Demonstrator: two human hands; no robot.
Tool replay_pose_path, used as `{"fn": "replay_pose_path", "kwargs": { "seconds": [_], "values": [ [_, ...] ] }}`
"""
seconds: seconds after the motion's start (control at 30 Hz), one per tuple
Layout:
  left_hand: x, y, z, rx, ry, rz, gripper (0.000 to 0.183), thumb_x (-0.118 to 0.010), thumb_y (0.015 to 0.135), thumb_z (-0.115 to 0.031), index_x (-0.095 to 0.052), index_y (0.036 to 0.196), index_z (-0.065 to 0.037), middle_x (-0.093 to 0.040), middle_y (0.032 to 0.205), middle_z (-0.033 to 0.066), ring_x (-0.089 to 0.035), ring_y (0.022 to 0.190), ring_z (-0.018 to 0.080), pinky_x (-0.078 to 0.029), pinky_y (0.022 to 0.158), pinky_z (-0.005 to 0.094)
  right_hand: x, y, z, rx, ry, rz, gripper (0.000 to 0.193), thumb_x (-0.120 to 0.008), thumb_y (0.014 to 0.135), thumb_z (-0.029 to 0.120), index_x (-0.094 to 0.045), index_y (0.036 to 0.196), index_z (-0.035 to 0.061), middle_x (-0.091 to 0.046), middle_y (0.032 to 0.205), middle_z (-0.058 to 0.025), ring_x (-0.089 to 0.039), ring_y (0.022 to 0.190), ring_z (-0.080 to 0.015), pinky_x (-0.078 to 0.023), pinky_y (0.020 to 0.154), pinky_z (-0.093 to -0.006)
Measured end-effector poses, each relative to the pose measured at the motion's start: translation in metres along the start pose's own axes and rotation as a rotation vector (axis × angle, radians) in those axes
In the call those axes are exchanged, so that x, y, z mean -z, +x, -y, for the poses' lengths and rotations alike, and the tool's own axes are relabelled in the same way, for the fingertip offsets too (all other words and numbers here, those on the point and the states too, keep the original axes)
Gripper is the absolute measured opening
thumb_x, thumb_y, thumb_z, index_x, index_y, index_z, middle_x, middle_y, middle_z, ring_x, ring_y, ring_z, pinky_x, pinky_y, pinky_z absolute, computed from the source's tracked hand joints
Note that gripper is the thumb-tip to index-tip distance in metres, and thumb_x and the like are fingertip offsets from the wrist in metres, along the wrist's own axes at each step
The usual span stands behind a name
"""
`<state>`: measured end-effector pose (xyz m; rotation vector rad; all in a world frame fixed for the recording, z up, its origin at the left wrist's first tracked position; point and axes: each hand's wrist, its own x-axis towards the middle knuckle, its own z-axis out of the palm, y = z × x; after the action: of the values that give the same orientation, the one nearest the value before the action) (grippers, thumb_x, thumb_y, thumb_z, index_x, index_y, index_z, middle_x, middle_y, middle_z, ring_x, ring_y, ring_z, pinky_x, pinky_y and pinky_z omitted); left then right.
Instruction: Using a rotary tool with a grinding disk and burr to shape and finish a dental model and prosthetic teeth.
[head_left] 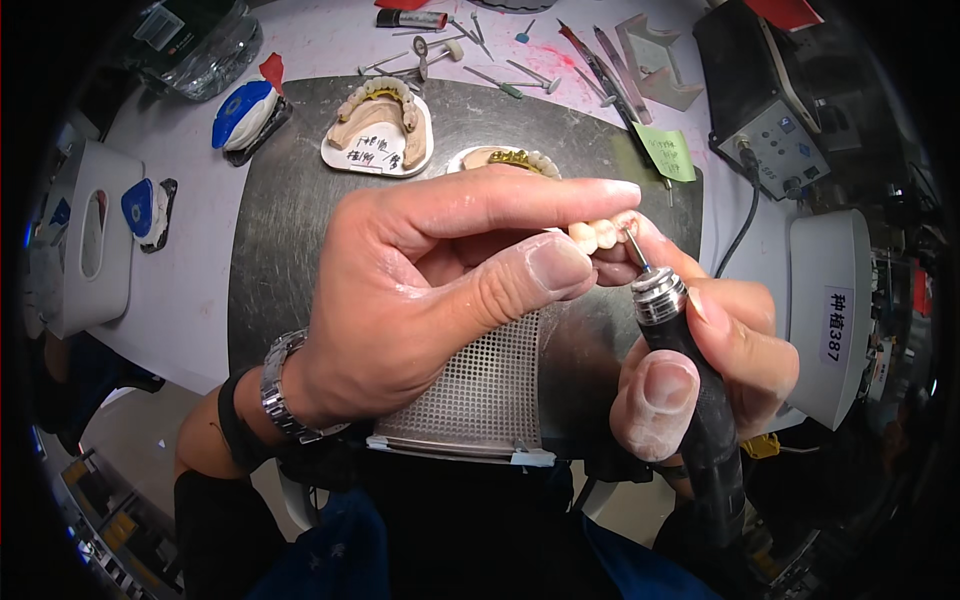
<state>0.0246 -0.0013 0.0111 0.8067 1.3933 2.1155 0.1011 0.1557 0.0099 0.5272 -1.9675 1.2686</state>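
Between the thumb and fingers of my left hand (pixel 430 270) is a dental bridge (pixel 603 234), a short row of tooth-coloured crowns with a reddish mark at its right end. My right hand (pixel 710 370) grips a black dental handpiece (pixel 700 400) with a silver collar. Its thin bur (pixel 637 248) points up and meets the bridge near the red mark; whether it touches cannot be made out. My left fingers partly hide the bridge. Behind my left hand, a second dental model (pixel 510 160) shows only its far edge, with gold-coloured and white teeth.
A dental model (pixel 375 125) on a white base stands on the metal plate (pixel 290 200). Beneath my hands lies a perforated metal grille (pixel 480 390). Loose burs (pixel 425 55) and tools lie at the back. A control box (pixel 770 120) with a cable and a white bin (pixel 830 300) stand at right.
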Motion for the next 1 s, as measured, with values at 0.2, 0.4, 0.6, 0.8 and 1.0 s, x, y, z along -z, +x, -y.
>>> {"fn": "replay_pose_path", "kwargs": {
  "seconds": [0.2, 0.4, 0.6, 0.8, 1.0],
  "values": [
    [0.0024, -0.0011, 0.0010, -0.015, 0.004, -0.004, 0.033, -0.055, 0.088, -0.009, -0.051, 0.116, 0.008, -0.058, 0.098, 0.0134, -0.058, 0.084, 0.0113, -0.049, 0.075, 0.0197, 0.0009, 0.0003, -0.0019, 0.022, -0.004, 0.072, 0.030, -0.058, 0.085, 0.018, -0.043, 0.101, -0.0032, -0.051, 0.077, -0.0194, -0.064, 0.081, -0.0328, -0.056, 0.074, -0.0378],
    [0.0025, 0.0001, 0.0021, -0.062, 0.064, 0.016, 0.033, -0.054, 0.088, -0.010, -0.052, 0.116, 0.007, -0.059, 0.096, 0.0130, -0.057, 0.083, 0.0109, -0.049, 0.074, 0.0201, -0.0015, -0.0021, 0.0001, 0.035, -0.023, 0.038, 0.031, -0.057, 0.086, 0.019, -0.041, 0.102, -0.0031, -0.051, 0.080, -0.0194, -0.063, 0.082, -0.0337, -0.055, 0.076, -0.0397],
    [0.0005, -0.0002, -0.0037, 0.024, -0.003, -0.019, 0.033, -0.050, 0.091, -0.015, -0.051, 0.116, 0.007, -0.060, 0.101, 0.0141, -0.060, 0.088, 0.0125, -0.050, 0.077, 0.0210, -0.0046, -0.0040, 0.0001, -0.113, 0.138, -0.037, 0.029, -0.055, 0.087, 0.021, -0.042, 0.105, 0.0016, -0.052, 0.089, -0.0189, -0.062, 0.088, -0.0331, -0.053, 0.080, -0.0403],
    [-0.0001, 0.0013, -0.0042, 0.019, -0.009, 0.008, 0.033, -0.048, 0.092, -0.016, -0.050, 0.116, 0.008, -0.060, 0.106, 0.0155, -0.061, 0.092, 0.0142, -0.051, 0.080, 0.0216, -0.0005, -0.0040, 0.0054, -0.177, 0.195, -0.030, 0.028, -0.054, 0.087, 0.019, -0.043, 0.107, 0.0022, -0.053, 0.093, -0.0197, -0.059, 0.095, -0.0317, -0.047, 0.088, -0.0427],
    [0.0027, -0.0002, -0.0036, 0.025, -0.001, -0.004, 0.034, -0.050, 0.091, -0.017, -0.051, 0.115, 0.008, -0.059, 0.106, 0.0156, -0.061, 0.092, 0.0148, -0.052, 0.079, 0.0220, -0.0035, -0.0048, 0.0014, -0.143, 0.191, -0.035, 0.027, -0.054, 0.087, 0.018, -0.043, 0.105, 0.0008, -0.053, 0.090, -0.0200, -0.061, 0.092, -0.0308, -0.049, 0.086, -0.0400]
  ]
}}
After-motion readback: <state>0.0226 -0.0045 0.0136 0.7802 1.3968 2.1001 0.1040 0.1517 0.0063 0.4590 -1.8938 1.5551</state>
